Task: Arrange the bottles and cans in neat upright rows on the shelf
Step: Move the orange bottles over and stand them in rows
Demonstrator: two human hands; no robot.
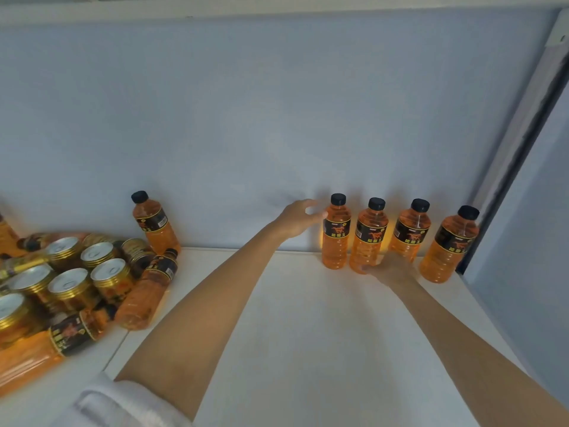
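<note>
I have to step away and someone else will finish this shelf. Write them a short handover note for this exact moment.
Left hand: open, fingertips at the shoulder of the leftmost bottle in the row, not gripping.
Right hand: at the base of the second bottle; grip unclear.
Done: four orange bottles stand upright along the back wall at the right.
Left: one lone upright bottle at the back left, several bottles lying on their sides, and the cluster of gold cans at the left of the shelf to line up.
</note>
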